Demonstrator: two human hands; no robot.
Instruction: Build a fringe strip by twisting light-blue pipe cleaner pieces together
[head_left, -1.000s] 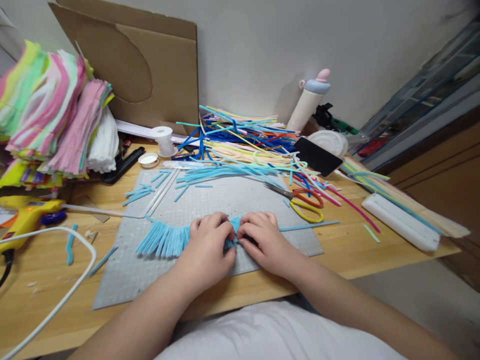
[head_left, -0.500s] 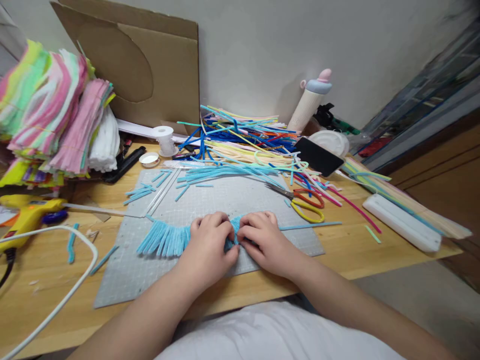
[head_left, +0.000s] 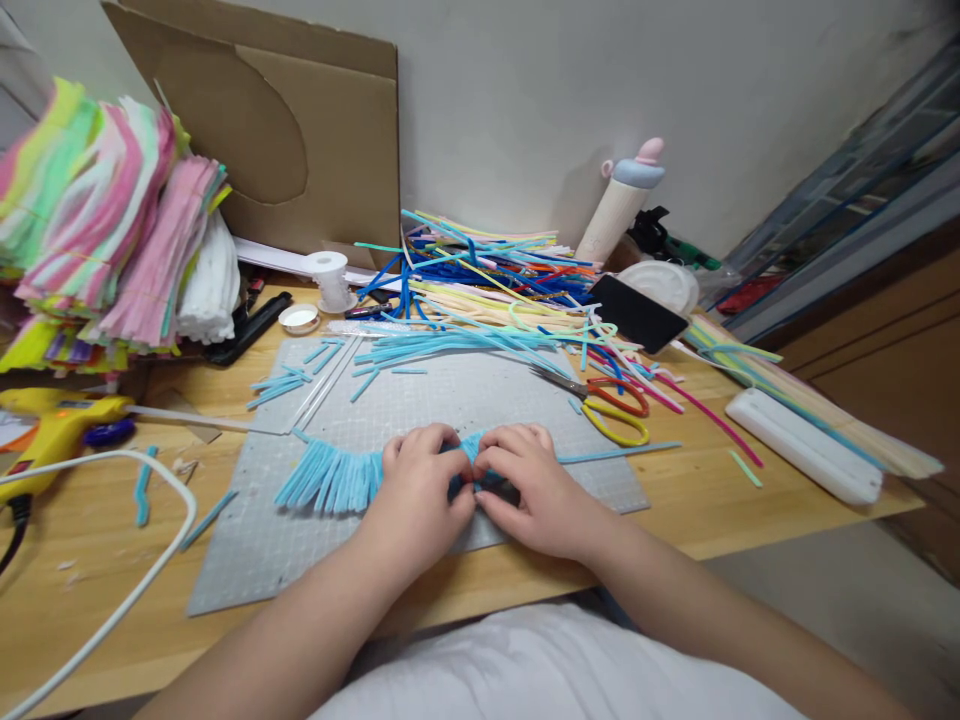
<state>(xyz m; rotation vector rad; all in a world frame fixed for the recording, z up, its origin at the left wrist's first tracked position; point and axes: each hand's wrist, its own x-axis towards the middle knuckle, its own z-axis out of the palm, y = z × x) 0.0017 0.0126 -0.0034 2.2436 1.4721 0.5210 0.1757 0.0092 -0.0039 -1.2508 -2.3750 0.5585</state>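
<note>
A row of short blue pipe cleaners [head_left: 330, 478], packed side by side like a fringe, lies on the grey cutting mat [head_left: 247, 560]. My left hand [head_left: 424, 490] is closed over its right part, thumb and fingers pinching. Close against it, my right hand [head_left: 529, 485] pinches the blue strip's end too, its fingertips nearly touching the left thumb. A single long blue stem [head_left: 622, 453] runs out rightward from under the right hand. The fingers hide most of the spot where both hands grip.
Orange-and-yellow-handled scissors [head_left: 615, 410] lie right of the hands. Behind are loose blue pipe cleaners [head_left: 457, 345] and a black phone-like slab [head_left: 637, 312]. A yellow glue gun [head_left: 60, 430] with a white cable [head_left: 161, 560] sits left. A white bottle [head_left: 611, 215] stands at the back.
The thumb and fingers of my right hand have parted a little, with a dark gap showing between them. The fringe has barely shifted; the rest stays as it was.
</note>
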